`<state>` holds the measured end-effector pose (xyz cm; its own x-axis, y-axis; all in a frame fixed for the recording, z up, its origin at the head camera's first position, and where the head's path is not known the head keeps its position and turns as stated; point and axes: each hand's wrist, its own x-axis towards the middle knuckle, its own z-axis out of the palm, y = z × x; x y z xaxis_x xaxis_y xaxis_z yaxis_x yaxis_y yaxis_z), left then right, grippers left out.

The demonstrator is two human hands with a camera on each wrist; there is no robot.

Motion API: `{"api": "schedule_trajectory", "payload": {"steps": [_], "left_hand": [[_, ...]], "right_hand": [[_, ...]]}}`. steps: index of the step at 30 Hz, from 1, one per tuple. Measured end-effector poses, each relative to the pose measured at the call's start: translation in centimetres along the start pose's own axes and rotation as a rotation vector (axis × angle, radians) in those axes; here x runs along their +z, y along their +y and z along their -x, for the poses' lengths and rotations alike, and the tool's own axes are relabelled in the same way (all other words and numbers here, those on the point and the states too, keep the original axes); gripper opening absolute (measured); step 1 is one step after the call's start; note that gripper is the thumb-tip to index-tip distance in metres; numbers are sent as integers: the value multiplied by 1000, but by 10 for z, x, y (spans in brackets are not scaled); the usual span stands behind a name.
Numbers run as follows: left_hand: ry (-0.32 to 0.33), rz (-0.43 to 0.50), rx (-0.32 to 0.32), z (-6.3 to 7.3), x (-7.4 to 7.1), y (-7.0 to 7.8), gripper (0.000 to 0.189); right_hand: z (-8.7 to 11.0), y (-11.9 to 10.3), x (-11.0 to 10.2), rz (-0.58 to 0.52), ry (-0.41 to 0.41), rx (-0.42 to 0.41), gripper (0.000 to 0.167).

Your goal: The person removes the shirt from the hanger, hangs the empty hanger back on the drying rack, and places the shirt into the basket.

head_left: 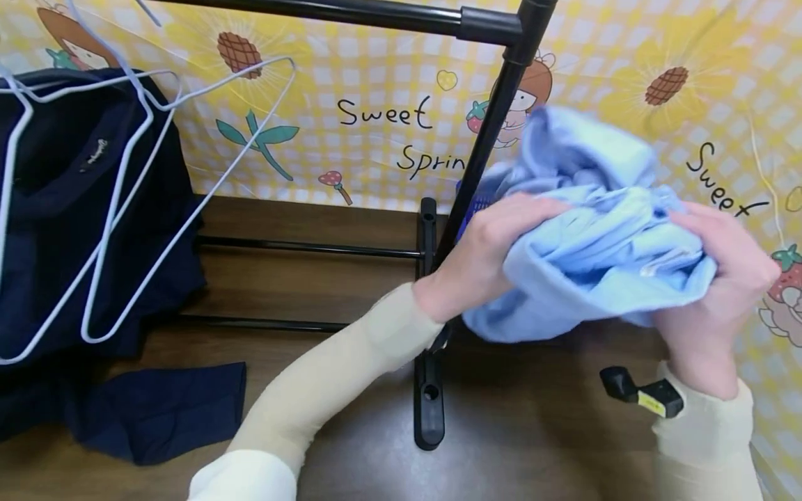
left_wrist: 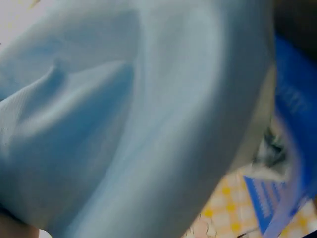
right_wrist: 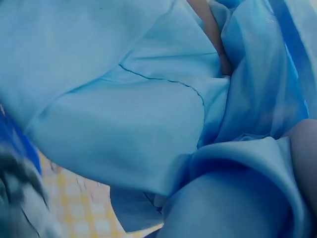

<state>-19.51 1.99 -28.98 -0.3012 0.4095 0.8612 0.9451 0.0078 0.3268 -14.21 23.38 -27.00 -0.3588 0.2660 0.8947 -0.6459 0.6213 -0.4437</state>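
Note:
A light blue shirt (head_left: 583, 257), bunched into a loose bundle, is held up in front of me to the right of the rack's upright. My left hand (head_left: 479, 247) grips its left side, with the thumb over the cloth. On the opposite side my right hand (head_left: 723, 278) holds the bundle, and part of its fingers is hidden by the folds. Smooth folds of the shirt (left_wrist: 148, 114) fill most of the left wrist view. In the right wrist view a stitched seam curves across the shirt (right_wrist: 133, 114).
A black rack's upright (head_left: 495, 132) stands beside my left hand, with its foot (head_left: 429, 410) on the brown floor. White hangers (head_left: 131, 146) and a dark navy garment (head_left: 75, 209) are at left. Behind the shirt, a blue basket (head_left: 481, 203) is partly hidden near the patterned cloth backdrop (head_left: 376, 76).

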Motion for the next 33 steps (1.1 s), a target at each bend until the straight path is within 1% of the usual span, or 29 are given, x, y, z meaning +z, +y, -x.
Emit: {"api": "schedule_trajectory", "payload": {"steps": [2, 3, 4, 6, 7, 9, 10, 12, 13, 14, 15, 16, 17, 19, 21, 22, 23, 24, 25, 26, 28, 30, 31, 33], "left_hand": [[-16, -57, -18, -13, 6, -15, 35], [-20, -101, -26, -19, 8, -23, 36], [-29, -149, -48, -23, 10, -31, 36], [-46, -249, -121, -26, 14, -47, 39], [-74, -316, -183, -26, 18, -55, 42], [-150, -437, -315, -22, 26, -69, 50], [-204, -492, -388, -18, 31, -75, 55], [-327, -586, -509, -8, 41, -87, 68], [-385, -613, -558, -2, 46, -92, 77], [-418, -626, -594, 3, 50, -94, 86], [-442, -634, -628, 7, 53, -95, 95], [-452, -639, -653, 10, 56, -94, 103], [-446, -646, -671, 13, 58, -92, 110], [-401, -677, -682, 16, 62, -80, 117], [-382, -729, -674, 19, 66, -62, 115], [-386, -755, -667, 22, 68, -53, 110], [-402, -777, -663, 24, 69, -44, 104], [-431, -797, -660, 27, 71, -36, 99], [-466, -803, -660, 29, 73, -30, 94], [-502, -806, -658, 32, 74, -27, 89], [-558, -787, -667, 36, 76, -28, 83], [-601, -780, -674, 40, 78, -38, 83], [-615, -782, -675, 41, 80, -46, 83], [-641, -781, -686, 42, 83, -62, 86]], "right_hand": [[-8, 14, -1, 112, 30, -4, 19], [-11, 23, -1, 160, 32, -7, 21], [-13, 34, -1, 209, 18, -17, 23], [-15, 57, 3, 282, -24, -38, 26], [-14, 70, 5, 304, -52, -42, 23], [-10, 95, 8, 341, -143, -35, 18], [-7, 107, 9, 358, -196, -25, 16], [1, 126, 9, 404, -295, 29, 15], [5, 134, 9, 427, -336, 65, 18], [8, 142, 7, 457, -386, 102, 21], [12, 147, 6, 486, -440, 146, 23], [14, 152, 5, 512, -500, 184, 26], [16, 156, 3, 530, -558, 220, 30], [17, 161, 0, 533, -677, 278, 39], [14, 161, -6, 503, -785, 331, 56], [11, 160, -9, 466, -826, 350, 67], [8, 158, -12, 418, -859, 369, 80], [5, 155, -16, 369, -892, 395, 91], [1, 152, -19, 320, -921, 424, 100], [-2, 148, -22, 274, -944, 448, 104], [-7, 144, -26, 167, -968, 477, 101], [-7, 143, -26, 109, -978, 489, 90], [-5, 145, -25, 105, -979, 487, 86], [2, 150, -21, 135, -977, 480, 82]]}}
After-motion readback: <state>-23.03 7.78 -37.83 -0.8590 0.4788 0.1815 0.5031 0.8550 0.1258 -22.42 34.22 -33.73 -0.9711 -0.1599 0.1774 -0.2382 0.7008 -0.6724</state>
